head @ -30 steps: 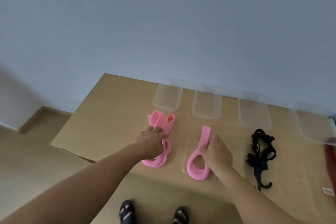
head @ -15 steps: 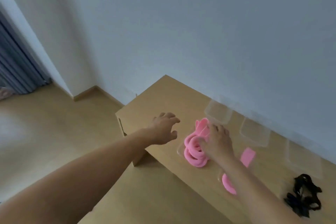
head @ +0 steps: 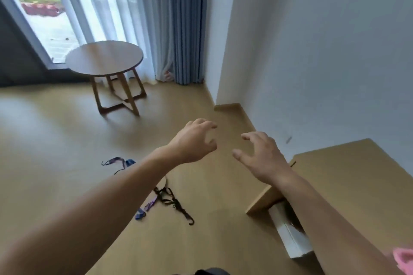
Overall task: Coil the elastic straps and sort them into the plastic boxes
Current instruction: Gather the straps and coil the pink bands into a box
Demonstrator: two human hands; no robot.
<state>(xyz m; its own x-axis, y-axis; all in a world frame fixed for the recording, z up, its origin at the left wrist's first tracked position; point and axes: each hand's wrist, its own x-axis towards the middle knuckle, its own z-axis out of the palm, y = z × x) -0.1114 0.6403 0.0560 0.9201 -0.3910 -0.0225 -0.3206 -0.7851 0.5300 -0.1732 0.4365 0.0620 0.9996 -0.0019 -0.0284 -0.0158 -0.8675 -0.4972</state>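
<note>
The wooden floor filled most of my view, with a pale wall on the right and grey-blue curtains hanging in the far corner beside a bright window. The table showed only its left end, at the right of the frame. A round side table stood on crossed legs well away, near the window.

Both bare forearms reached forward over the floor. The left hand hung in the air with its fingers spread and loosely curled, holding nothing. The right hand was just beside it, apart from it, its fingers likewise spread, bent and empty; it was above the floor near the table's left corner.

The elastic straps lay on the floor below and to the left of the hands, well apart from every finger. A black strap with a hooked end sprawled uncoiled under the left forearm, which hid part of it. A blue-purple strap lay loose further left, and another blue-purple piece lay just beside the black one. At the lower right corner I saw a bit of pink strap beside the right forearm, far back from that hand's fingers.
</note>
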